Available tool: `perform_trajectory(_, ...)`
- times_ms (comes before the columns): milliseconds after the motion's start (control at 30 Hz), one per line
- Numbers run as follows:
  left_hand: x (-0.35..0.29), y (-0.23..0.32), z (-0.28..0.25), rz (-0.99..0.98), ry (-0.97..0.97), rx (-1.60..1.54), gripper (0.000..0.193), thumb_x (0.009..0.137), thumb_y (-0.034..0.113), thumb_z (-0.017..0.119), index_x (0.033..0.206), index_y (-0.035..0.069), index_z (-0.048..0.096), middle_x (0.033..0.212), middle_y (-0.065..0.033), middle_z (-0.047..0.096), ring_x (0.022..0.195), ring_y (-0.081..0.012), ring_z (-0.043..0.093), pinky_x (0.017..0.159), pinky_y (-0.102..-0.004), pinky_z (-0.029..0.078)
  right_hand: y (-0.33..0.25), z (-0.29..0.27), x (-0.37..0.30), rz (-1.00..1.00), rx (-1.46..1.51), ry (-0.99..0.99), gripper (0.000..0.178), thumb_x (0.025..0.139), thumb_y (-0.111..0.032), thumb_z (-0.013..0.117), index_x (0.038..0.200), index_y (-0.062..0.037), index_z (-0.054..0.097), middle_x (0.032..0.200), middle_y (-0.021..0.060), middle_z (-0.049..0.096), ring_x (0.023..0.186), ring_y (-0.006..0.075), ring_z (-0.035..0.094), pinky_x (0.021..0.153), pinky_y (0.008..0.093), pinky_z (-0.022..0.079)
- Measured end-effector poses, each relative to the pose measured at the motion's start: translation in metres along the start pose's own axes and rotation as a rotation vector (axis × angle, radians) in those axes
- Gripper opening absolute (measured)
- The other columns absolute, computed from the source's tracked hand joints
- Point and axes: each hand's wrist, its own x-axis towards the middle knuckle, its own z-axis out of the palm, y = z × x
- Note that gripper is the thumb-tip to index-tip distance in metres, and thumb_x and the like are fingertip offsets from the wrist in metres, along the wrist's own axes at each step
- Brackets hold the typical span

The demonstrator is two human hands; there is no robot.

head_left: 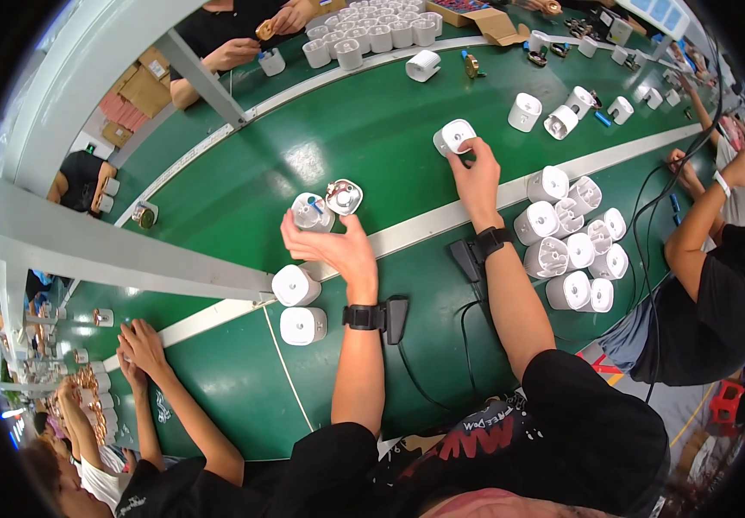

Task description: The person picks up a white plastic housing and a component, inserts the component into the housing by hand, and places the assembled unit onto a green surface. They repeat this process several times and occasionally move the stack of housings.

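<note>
My left hand point(338, 252) curves around a white open-topped plastic housing point(310, 216), fingers on its left side and thumb at its right. A blue part shows inside that housing. Against it rests a white cap with a shiny metal inner part point(344, 197), close to my thumb. Farther right, my right hand point(477, 173) grips another white housing point(455, 135) between thumb and fingers; its end with a small hole faces up. Both wrists wear black straps with cabled black modules.
Several white housings point(578, 249) cluster right of my right forearm; two more point(303, 325) stand left of my left wrist. A white divider strip point(424, 226) crosses the green table point(243, 173). A grey post point(131, 246) slants in from the left. Co-workers sit around; black cables hang at right.
</note>
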Motion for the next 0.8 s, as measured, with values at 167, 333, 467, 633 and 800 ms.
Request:
perform_trajectory(167, -0.016, 0.006, 0.013, 0.203, 0.068, -0.12, 0.055, 0.074, 0.002, 0.071, 0.122, -0.004, 0.043, 0.119, -0.0184, 0.045, 0.114, -0.0345, 0.04, 0.101, -0.0476, 0.031, -0.076, 0.002, -0.024, -0.084, 0.358, -0.089, 0.02, 0.081, -0.002, 0.074, 0.094, -0.0025, 0.059, 0.099, 0.0082, 0.066, 0.09, 0.0172, 0.063, 0.082, 0.0314, 0.052)
perform_trajectory(333, -0.024, 0.008, 0.016, 0.15, -0.174, -0.329, 0.031, 0.077, -0.005, 0.064, 0.104, 0.0, 0.053, 0.101, -0.0116, 0.051, 0.091, -0.024, 0.05, 0.079, -0.0359, 0.042, -0.175, -0.004, -0.094, -0.533, 0.325, -0.511, 0.021, 0.075, -0.01, 0.075, 0.087, -0.0056, 0.058, 0.088, 0.0069, 0.061, 0.08, 0.0242, 0.06, 0.07, 0.0345, 0.05)
perform_trajectory(467, -0.027, 0.017, 0.023, 0.07, -0.369, -0.452, 0.023, 0.078, -0.008, 0.061, 0.097, 0.002, 0.057, 0.09, -0.0073, 0.053, 0.074, -0.0178, 0.051, 0.064, -0.0301, 0.043, -0.173, 0.008, -0.145, -0.673, 0.402, -0.92, 0.022, 0.074, -0.015, 0.073, 0.09, -0.0092, 0.058, 0.091, 0.0057, 0.061, 0.086, 0.029, 0.062, 0.069, 0.0413, 0.051)
perform_trajectory(633, -0.028, 0.017, 0.022, 0.063, -0.426, -0.444, 0.019, 0.078, -0.008, 0.062, 0.093, 0.002, 0.059, 0.087, -0.0057, 0.054, 0.068, -0.0149, 0.05, 0.061, -0.0287, 0.043, -0.168, 0.014, -0.187, -0.825, 0.388, -1.127, 0.025, 0.076, -0.013, 0.073, 0.095, -0.0071, 0.058, 0.106, 0.0093, 0.06, 0.094, 0.0293, 0.064, 0.074, 0.0409, 0.053)
perform_trajectory(800, -0.025, 0.015, 0.019, 0.047, -0.467, -0.421, 0.017, 0.079, -0.008, 0.061, 0.093, 0.002, 0.06, 0.089, -0.0058, 0.055, 0.069, -0.0142, 0.052, 0.062, -0.0284, 0.043, -0.172, 0.016, -0.195, -0.876, 0.407, -1.213, 0.026, 0.078, -0.011, 0.072, 0.098, -0.0058, 0.058, 0.117, 0.0127, 0.058, 0.095, 0.0302, 0.065, 0.074, 0.0405, 0.055)
